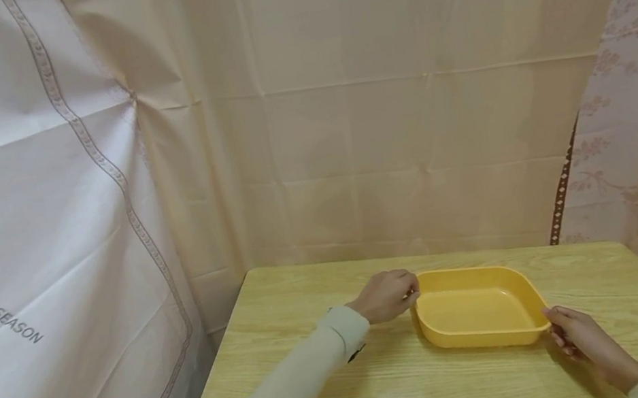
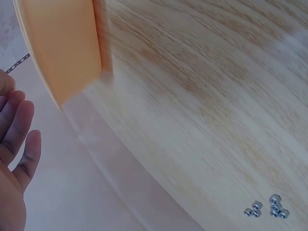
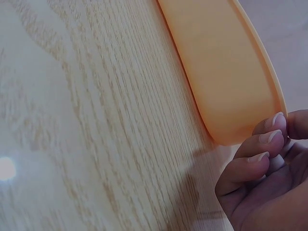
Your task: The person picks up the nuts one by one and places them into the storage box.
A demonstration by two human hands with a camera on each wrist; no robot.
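Note:
A yellow plastic tray (image 1: 482, 339), shallow with rounded corners and nothing inside, sits on the table; it looks orange in both wrist views. My left hand (image 1: 386, 296) pinches its rim at the back left corner. In the left wrist view that hand (image 2: 14, 139) shows its other fingers loosely bent beside the tray wall (image 2: 65, 53). At the front right corner my right hand (image 1: 583, 335) holds the rim between thumb and forefinger. The right wrist view shows this grip closely, with the curled fingers (image 3: 250, 166) under the rim.
Several small metal nuts (image 2: 275, 208) lie on the table in the left wrist view; in the head view they do not show. The wood-grain table (image 1: 285, 300) has a pale curtain (image 1: 410, 144) behind it and printed cloths (image 1: 57, 266) at both sides.

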